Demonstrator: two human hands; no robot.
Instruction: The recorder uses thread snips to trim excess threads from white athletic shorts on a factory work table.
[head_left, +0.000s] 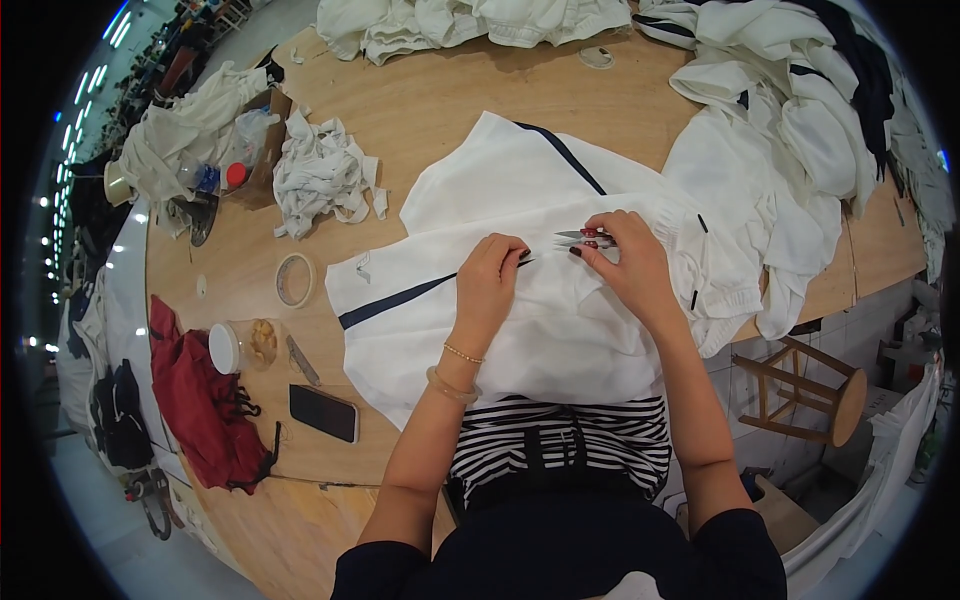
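A pair of white shorts (420,270) with navy side stripes lies spread on the table in front of me, its gathered waistband to the right. My left hand (487,280) is closed in a pinch on the cloth near the end of the lower stripe. My right hand (637,265) holds small thread snips (570,236) just above the cloth, their blades pointing left toward my left fingers and slightly apart. A gap separates the blade tips from my left fingertips. Whether a thread lies between them is too small to tell.
Left of the shorts are a tape roll (294,281), a phone (323,413), a lidded jar (245,346), a red cloth (205,400) and white scraps (320,172). White garments (780,130) are heaped at right and along the far edge. A wooden stool (800,390) stands at right.
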